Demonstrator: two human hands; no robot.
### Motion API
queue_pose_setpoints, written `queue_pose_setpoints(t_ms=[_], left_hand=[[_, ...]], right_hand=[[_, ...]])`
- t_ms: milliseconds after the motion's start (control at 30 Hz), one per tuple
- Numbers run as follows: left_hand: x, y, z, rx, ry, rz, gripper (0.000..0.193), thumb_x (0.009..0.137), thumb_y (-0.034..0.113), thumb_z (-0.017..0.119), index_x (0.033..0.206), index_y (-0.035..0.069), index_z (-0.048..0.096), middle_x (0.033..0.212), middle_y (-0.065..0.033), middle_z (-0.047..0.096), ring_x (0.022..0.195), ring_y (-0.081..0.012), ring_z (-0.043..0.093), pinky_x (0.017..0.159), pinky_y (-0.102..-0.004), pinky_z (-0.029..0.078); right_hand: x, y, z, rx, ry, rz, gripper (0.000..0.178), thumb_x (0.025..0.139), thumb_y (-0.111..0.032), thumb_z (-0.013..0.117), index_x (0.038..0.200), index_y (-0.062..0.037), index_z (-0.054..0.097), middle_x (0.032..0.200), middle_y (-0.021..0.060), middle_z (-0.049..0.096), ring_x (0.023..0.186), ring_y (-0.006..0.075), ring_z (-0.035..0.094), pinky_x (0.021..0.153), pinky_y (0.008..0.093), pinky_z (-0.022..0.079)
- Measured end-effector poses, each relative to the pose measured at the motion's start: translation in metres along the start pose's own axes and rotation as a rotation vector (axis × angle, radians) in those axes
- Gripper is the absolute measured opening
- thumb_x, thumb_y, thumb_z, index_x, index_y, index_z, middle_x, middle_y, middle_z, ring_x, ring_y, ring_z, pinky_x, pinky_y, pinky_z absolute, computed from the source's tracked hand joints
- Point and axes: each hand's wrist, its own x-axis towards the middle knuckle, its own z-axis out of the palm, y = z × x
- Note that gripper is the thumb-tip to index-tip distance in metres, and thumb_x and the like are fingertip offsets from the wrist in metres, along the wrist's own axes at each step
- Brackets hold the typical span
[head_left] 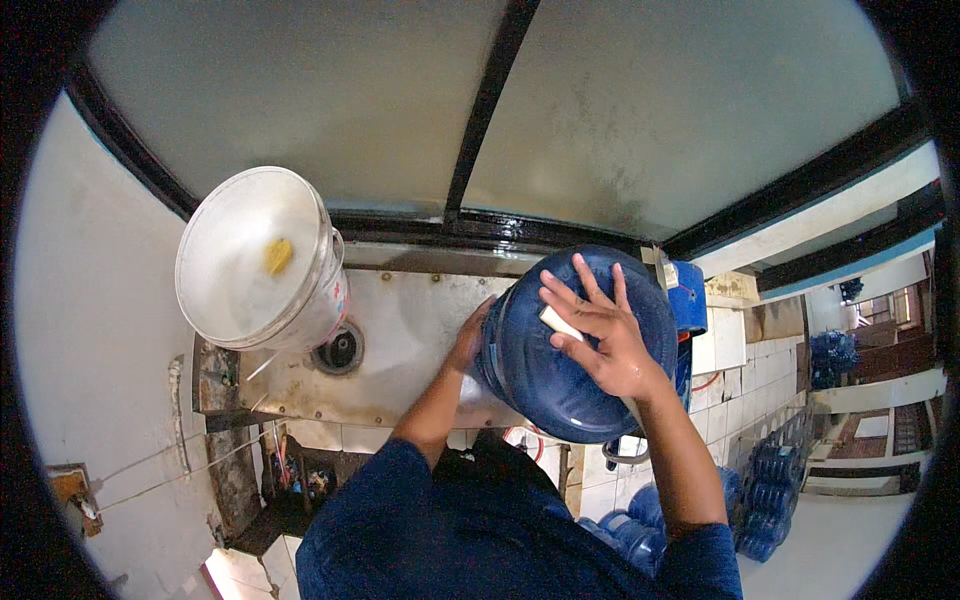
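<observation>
Right hand (600, 335), white pad underneath, on blue water jug (560, 370).

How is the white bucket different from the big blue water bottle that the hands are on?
The white bucket is opaque and open at the top, with foamy water and a yellow thing inside; the blue water bottle is translucent and closed in shape. The bucket stands untouched, while the right hand presses a pale pad on the bottle and the left hand steadies its side. Both rest on the metal counter.
</observation>
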Motion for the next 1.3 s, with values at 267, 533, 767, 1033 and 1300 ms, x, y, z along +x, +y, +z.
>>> queue_pose_setpoints(t_ms=[267,533,767,1033,1300], left_hand=[[-0.011,0.005,0.016,0.157,0.009,0.008,0.059,0.107,0.042,0.052,0.149,0.002,0.050,0.144,-0.0134,0.060,0.127,-0.0234,0.061,0.111,-0.0401,0.048],[-0.035,-0.060,-0.007,0.334,0.239,0.283,0.060,0.108,0.045,0.047,0.148,0.000,0.050,0.136,-0.0141,0.064,0.121,-0.0238,0.063,0.107,-0.0416,0.050],[-0.018,0.026,0.055,-0.417,-0.108,-0.284,0.056,0.106,0.043,0.052,0.140,-0.001,0.058,0.130,-0.0142,0.067,0.118,-0.0232,0.066,0.105,-0.0401,0.052],[-0.037,-0.068,-0.013,0.348,0.270,0.372,0.078,0.105,0.059,0.042,0.157,0.002,0.035,0.153,-0.0156,0.048,0.137,-0.0267,0.050,0.118,-0.0404,0.037],[-0.042,-0.063,0.022,0.104,0.334,0.332,0.078,0.107,0.057,0.041,0.159,0.000,0.032,0.158,-0.0160,0.043,0.144,-0.0292,0.043,0.122,-0.0420,0.030]], right_hand=[[-0.006,0.002,-0.003,-0.018,-0.018,0.014,0.053,0.098,-0.029,0.064,0.150,-0.0183,0.056,0.161,0.0005,0.047,0.158,0.0353,0.021,0.123,0.0660,-0.005],[-0.012,-0.007,0.007,-0.053,0.068,0.058,0.055,0.100,-0.028,0.062,0.152,-0.0172,0.053,0.163,0.0013,0.043,0.158,0.0399,0.020,0.122,0.0689,-0.003],[-0.016,0.001,0.003,-0.012,0.062,0.052,0.052,0.098,-0.027,0.062,0.149,-0.0173,0.057,0.161,0.0000,0.047,0.158,0.0347,0.021,0.125,0.0651,-0.001],[-0.007,-0.004,0.007,0.003,0.059,0.030,0.051,0.098,-0.028,0.062,0.148,-0.0179,0.058,0.161,-0.0004,0.046,0.158,0.0345,0.023,0.125,0.0640,-0.002],[-0.010,-0.007,0.009,0.003,0.070,0.056,0.052,0.096,-0.025,0.066,0.147,-0.0167,0.059,0.160,0.0030,0.048,0.158,0.0339,0.022,0.125,0.0622,-0.004]])
